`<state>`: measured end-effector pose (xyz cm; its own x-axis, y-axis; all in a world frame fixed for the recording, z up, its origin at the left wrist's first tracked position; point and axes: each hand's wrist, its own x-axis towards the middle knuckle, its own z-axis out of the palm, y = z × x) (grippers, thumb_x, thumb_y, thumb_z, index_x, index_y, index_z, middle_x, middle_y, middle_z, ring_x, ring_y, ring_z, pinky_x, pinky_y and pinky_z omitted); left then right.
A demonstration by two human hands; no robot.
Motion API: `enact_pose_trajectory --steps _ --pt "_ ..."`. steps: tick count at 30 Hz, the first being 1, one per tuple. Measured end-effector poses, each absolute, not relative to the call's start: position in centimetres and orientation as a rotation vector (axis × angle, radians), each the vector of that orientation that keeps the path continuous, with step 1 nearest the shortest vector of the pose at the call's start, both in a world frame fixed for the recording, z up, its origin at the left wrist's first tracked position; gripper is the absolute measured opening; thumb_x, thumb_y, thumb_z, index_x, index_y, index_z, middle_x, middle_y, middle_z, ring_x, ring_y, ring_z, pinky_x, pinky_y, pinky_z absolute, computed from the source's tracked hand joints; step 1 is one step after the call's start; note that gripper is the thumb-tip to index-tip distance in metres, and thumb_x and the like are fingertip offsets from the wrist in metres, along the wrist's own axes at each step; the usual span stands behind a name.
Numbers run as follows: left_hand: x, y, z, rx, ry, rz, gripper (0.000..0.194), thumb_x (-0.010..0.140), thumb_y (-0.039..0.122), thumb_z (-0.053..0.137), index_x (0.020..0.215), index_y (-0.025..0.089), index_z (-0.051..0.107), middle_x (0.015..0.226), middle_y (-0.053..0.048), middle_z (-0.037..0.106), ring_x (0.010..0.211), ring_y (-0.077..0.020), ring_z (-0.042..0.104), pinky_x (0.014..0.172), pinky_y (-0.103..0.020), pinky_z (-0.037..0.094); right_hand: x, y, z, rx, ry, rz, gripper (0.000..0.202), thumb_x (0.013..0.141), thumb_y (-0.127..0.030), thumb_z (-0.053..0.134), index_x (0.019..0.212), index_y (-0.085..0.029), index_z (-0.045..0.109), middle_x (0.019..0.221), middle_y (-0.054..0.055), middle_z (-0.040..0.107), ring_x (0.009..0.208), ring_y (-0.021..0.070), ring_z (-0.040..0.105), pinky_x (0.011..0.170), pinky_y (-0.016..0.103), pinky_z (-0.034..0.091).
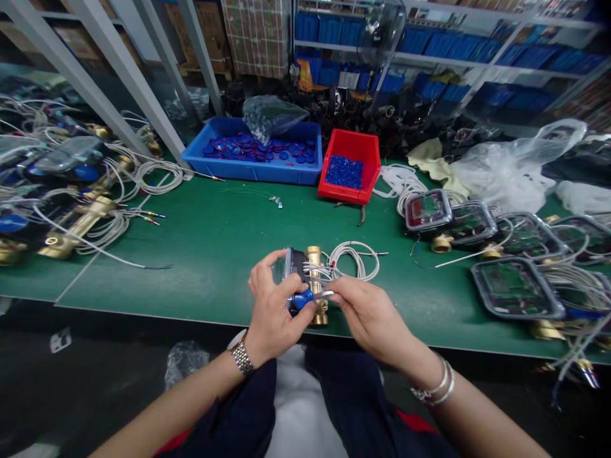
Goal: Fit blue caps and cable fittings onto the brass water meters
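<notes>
Near the table's front edge, a meter with a brass pipe body (314, 257) and a dark, clear-lidded housing (296, 259) stands on its side. My left hand (277, 302) is closed around the housing, thumb and fingers beside a round blue cap (302, 299). Between the thumb and fingers of my right hand (367, 312) is a slim, flat silver metal piece (324, 294), its end reaching to the blue cap; its exact kind is unclear. A coiled grey cable (356, 259) lies behind the brass pipe.
A blue bin (248, 173) of blue discs and a red bin (351, 193) of small blue parts stand behind. Meters with cables (518, 289) crowd the right, more brass meters (79, 226) the left. A small tag with thin wire (277, 201) lies mid-table.
</notes>
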<state>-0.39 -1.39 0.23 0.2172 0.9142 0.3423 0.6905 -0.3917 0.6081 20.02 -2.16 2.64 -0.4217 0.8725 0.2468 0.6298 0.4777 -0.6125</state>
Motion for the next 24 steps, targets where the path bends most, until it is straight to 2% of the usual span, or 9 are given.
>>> enact_pose_trajectory --steps 5,10,17,20,24 --pt "-0.3 -1.3 0.0 2.177 1.486 0.991 0.014 0.083 0.035 0.068 0.085 0.022 0.065 0.148 -0.009 0.036 0.137 -0.0339 0.036 0.107 -0.053 0.032 19.3 -1.0 2.1 -1.197 -2.29 0.481 0.017 0.102 -0.019 0.044 0.098 -0.018 0.061 0.089 0.006 0.067 0.082 0.019 0.058 0.074 0.029 0.042" --pt "-0.3 -1.4 -0.1 2.149 1.497 1.003 0.014 0.082 0.034 0.069 0.089 0.023 0.065 0.15 -0.01 0.034 0.137 -0.0342 0.036 0.107 -0.055 0.032 19.1 -0.6 2.2 -1.117 -2.42 0.386 0.022 0.102 -0.018 0.043 0.087 -0.018 0.059 0.081 0.004 0.061 0.076 0.0181 0.049 0.07 0.03 0.036" --pt "-0.3 -1.5 -0.2 2.143 1.496 1.0 0.015 0.082 0.036 0.067 0.088 0.023 0.064 0.15 -0.009 0.034 0.137 -0.033 0.036 0.108 -0.053 0.032 19.2 0.3 3.8 -0.99 -2.717 0.073 0.018 0.1 -0.014 0.045 0.092 -0.019 0.061 0.08 0.004 0.057 0.074 0.0197 0.043 0.064 0.034 0.028" --pt "-0.3 -1.4 -0.3 2.132 1.48 1.01 0.016 0.082 0.038 0.066 0.091 0.024 0.065 0.15 -0.009 0.034 0.138 -0.0331 0.036 0.108 -0.053 0.032 19.3 1.0 4.9 -0.843 -2.831 0.046 0.017 0.098 -0.012 0.046 0.093 -0.018 0.06 0.082 0.003 0.058 0.074 0.0196 0.043 0.065 0.035 0.027" --pt "-0.4 -1.4 -0.5 2.114 1.478 1.016 0.015 0.081 0.036 0.067 0.09 0.024 0.066 0.151 -0.009 0.033 0.138 -0.0333 0.035 0.109 -0.053 0.032 19.5 2.9 6.2 -0.613 -2.955 0.01 0.015 0.1 -0.015 0.047 0.096 -0.021 0.061 0.086 0.003 0.061 0.08 0.0202 0.044 0.069 0.036 0.028"
